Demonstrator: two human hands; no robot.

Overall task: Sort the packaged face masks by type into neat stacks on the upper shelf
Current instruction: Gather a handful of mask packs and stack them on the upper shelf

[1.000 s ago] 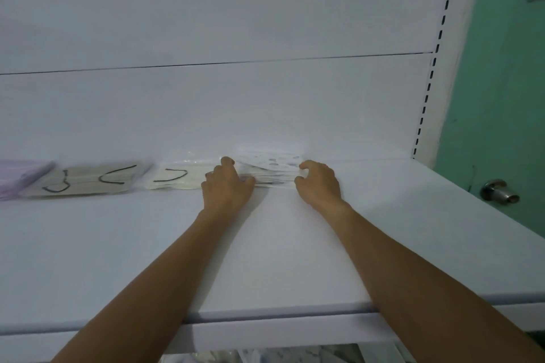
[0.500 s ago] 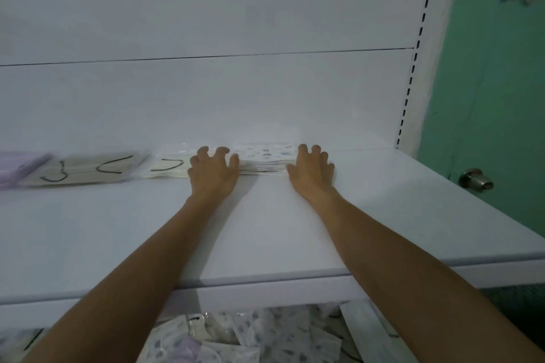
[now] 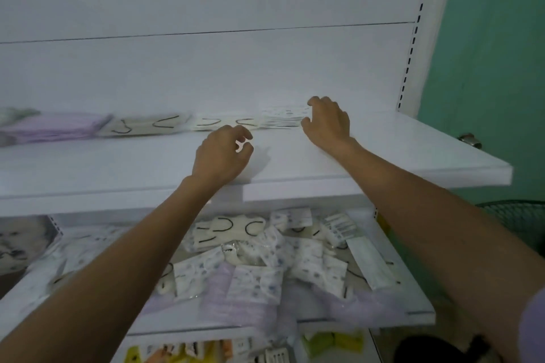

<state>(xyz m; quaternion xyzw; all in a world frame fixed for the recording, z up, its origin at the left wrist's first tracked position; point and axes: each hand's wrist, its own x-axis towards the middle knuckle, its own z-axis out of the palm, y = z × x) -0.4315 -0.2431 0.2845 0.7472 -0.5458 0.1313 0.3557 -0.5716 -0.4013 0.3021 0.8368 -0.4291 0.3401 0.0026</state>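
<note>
On the upper shelf [image 3: 413,153] a row of mask stacks runs along the back: purple packs [image 3: 56,127] at the left, two cream stacks with black ear loops [image 3: 147,125] [image 3: 224,123], and a white blue-patterned stack [image 3: 283,117] at the right. My right hand [image 3: 327,124] touches the right end of the patterned stack, fingers curled against it. My left hand [image 3: 222,153] hovers over the shelf in front of the cream stack, fingers loosely curled and holding nothing. On the lower shelf lies a jumbled pile of packaged masks [image 3: 265,259].
The lower shelf [image 3: 421,315] carries purple, cream and patterned packs mixed together. Below it hang yellow and orange packages [image 3: 182,352]. A green wall with a door knob [image 3: 470,140] is at the right. A printed picture [image 3: 20,242] sits at the lower left.
The view has tilted down, revealing the lower shelf. My left hand has drawn back from the patterned stack toward the shelf front. My right hand stays at the stack's right end.
</note>
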